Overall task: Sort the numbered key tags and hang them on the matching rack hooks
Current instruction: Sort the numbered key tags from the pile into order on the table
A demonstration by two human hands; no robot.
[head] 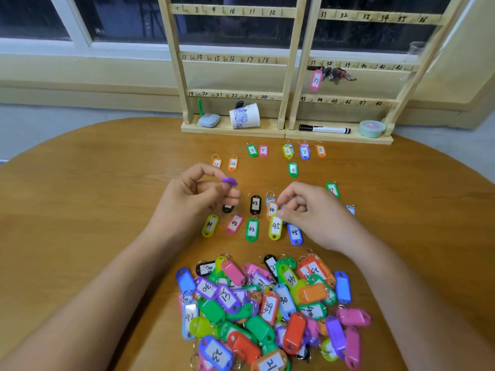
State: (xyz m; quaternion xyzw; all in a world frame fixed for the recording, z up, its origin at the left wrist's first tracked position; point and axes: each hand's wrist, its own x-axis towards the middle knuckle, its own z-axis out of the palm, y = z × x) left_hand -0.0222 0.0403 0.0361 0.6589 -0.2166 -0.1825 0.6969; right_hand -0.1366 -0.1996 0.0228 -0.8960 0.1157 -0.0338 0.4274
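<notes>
On the foot of the wooden rack [284, 76] stood a tilted paper cup [245, 115], a pale blue case [209, 120], a black marker [324, 129] and a green tub [372, 128]; a pink tag [316, 80] marked 37 hung from its hook beside a bunch of keys [337, 73]. Between rack and hands lay sorted tags [288, 151] in loose rows; a heap of unsorted tags [267, 303] sat nearer the person, between the forearms. The left hand [198, 194] pinched a purple tag [229, 181] above the bench; the right hand [313, 215], fingers curled, pinched the top of a yellow-green tag [275, 226] marked 45, which touched an orange tag [272, 209] marked 34 and lay just beside a blue tag [294, 232] marked 45. The bench [80, 210] was round-edged brown wood; behind it ran a cream sill and a dark window [120, 20].
</notes>
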